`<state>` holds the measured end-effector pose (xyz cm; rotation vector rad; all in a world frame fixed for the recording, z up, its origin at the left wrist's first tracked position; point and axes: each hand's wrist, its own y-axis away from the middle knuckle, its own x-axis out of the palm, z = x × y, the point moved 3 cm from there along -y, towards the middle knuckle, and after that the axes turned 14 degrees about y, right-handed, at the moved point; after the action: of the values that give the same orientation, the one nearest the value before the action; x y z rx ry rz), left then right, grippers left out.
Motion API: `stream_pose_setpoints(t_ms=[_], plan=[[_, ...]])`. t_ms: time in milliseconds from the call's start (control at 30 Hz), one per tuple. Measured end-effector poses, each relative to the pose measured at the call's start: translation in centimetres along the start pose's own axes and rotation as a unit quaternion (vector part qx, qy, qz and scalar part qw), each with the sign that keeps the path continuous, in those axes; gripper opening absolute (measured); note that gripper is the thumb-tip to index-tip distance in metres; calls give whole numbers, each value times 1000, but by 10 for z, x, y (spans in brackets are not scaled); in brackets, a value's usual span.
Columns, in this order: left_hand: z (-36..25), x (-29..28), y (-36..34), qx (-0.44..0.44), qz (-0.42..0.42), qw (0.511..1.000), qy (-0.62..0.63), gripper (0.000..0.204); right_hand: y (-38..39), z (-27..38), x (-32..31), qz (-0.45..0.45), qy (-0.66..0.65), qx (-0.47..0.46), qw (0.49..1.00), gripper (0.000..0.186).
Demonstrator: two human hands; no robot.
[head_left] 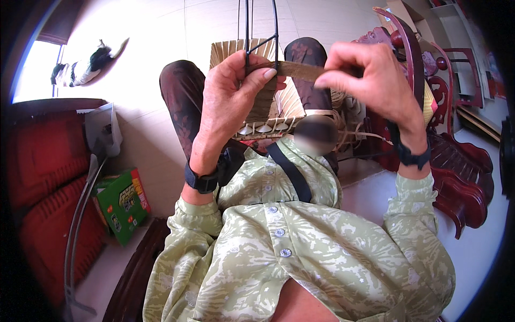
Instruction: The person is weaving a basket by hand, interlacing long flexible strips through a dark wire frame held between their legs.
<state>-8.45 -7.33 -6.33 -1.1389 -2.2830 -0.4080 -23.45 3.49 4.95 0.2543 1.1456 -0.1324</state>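
Strip point(300, 71), brown and flat, lies crosswise between your hands, over the basket point(221, 52); your left hand point(229, 94), nearer the black frame point(276, 35), has its grip pinching it at the rods; your right hand point(373, 80) pinches its right end.

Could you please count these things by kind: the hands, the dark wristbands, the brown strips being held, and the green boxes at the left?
Left hand and right hand: 2
Dark wristbands: 2
Brown strip: 1
Green box: 1
Total: 6

Room outside the left knee point(181, 88) — 2 black rods point(247, 27) obstruct ahead.
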Motion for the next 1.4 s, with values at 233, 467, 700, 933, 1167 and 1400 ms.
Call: stream_pose_setpoints(t_ms=[233,467,700,933,1167,1400], plan=[[-5,3,9,116,21,971,-207,45,5,53,26,45,-263,10,964,11],[-7,5,35,322,-44,929,-178,42,2,67,34,45,-328,56,942,13],[-2,-3,27,303,-64,949,-68,11,57,105,60,-312,-34,-278,908,17],[-5,-9,18,264,-72,955,-118,12,31,40,144,-273,9,62,960,18],[-10,-6,15,279,-83,946,-143,11,-7,15,131,-284,-390,59,874,33],[-22,-10,4,178,-22,962,-204,9,-17,17,126,-261,-505,62,820,15]])
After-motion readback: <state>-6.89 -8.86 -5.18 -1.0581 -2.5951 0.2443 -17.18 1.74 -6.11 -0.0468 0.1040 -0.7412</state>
